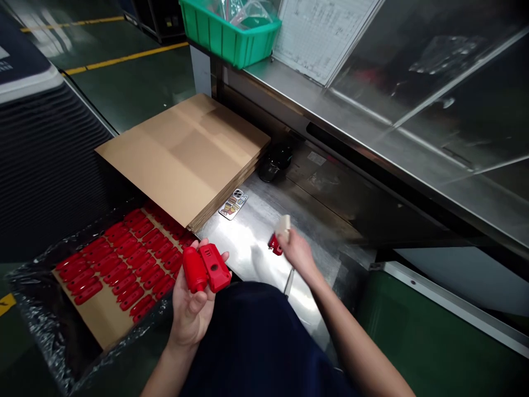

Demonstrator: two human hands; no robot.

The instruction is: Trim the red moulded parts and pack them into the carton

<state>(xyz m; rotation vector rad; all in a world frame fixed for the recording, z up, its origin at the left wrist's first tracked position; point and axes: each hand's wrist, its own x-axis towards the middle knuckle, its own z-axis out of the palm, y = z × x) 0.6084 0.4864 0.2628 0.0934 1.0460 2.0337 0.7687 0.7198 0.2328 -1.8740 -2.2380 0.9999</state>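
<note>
I held two red plastic shells (205, 268) side by side in my left hand (190, 309), its grip closed around them, just above the box of red parts (119, 259), where many rows already lay on cardboard. My right hand (298, 252) pinched a pale block (283, 226) against a small red piece (274, 245) on the counter (248, 237). I judged the tray roughly half filled, with bare cardboard left.

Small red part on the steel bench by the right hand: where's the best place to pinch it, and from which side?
Probably from above, by its two side faces. The small red part lies low on the steel bench, with the right hand already touching its right edge, so its left side is free. Its exact shape is blurred. The left hand holds two larger red pieces.
</note>
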